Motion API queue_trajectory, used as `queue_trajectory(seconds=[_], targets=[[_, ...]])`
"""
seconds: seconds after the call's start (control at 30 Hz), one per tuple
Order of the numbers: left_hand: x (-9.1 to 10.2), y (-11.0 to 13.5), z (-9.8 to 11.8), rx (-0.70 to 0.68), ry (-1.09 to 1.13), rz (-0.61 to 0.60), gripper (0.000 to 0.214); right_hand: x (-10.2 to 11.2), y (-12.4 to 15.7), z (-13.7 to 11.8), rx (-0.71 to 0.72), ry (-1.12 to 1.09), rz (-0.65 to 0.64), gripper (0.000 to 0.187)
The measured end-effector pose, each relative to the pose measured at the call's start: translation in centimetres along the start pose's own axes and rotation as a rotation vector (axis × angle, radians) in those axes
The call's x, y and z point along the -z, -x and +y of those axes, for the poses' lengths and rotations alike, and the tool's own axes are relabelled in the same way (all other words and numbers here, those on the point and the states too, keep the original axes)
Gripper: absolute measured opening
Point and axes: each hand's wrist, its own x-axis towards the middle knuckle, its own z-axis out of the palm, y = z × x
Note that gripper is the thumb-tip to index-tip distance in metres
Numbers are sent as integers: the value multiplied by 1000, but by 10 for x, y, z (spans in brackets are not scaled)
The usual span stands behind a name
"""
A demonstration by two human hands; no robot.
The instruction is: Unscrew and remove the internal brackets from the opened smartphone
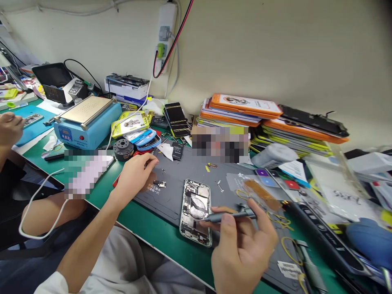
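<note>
An opened phone [196,212] lies face down on a dark grey work mat [180,163], its insides showing. My right hand [241,249] grips a grey screwdriver [229,215] like a pen, the tip resting on the phone's lower right area. My left hand [134,173] rests on the mat's left edge with fingers curled together near small loose parts [159,183]; whether it pinches anything I cannot tell.
A blue heating plate machine [87,120] stands at back left. Stacked orange and yellow packages [241,108] sit at the back. Another person's hand [10,128] is at far left. A white cable [39,196] hangs off the green table. Clutter fills the right side.
</note>
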Motion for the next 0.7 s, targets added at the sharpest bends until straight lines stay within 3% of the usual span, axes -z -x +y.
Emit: queue_trajectory(seconds=[0.13,0.23,0.43,0.7], targets=[[5,3,0,48,105,134,25,1,0,0,-1,-9,0,57],[5,1,-3,-31,3,167,19,1,0,0,4,-6,-6,57],[-5,-5,-5,-301,-262,-85,20,1,0,0,-8,5,-9,57],[-6,-15,-12,-290,-299,-182,30,1,0,-2,-10,18,0,56]])
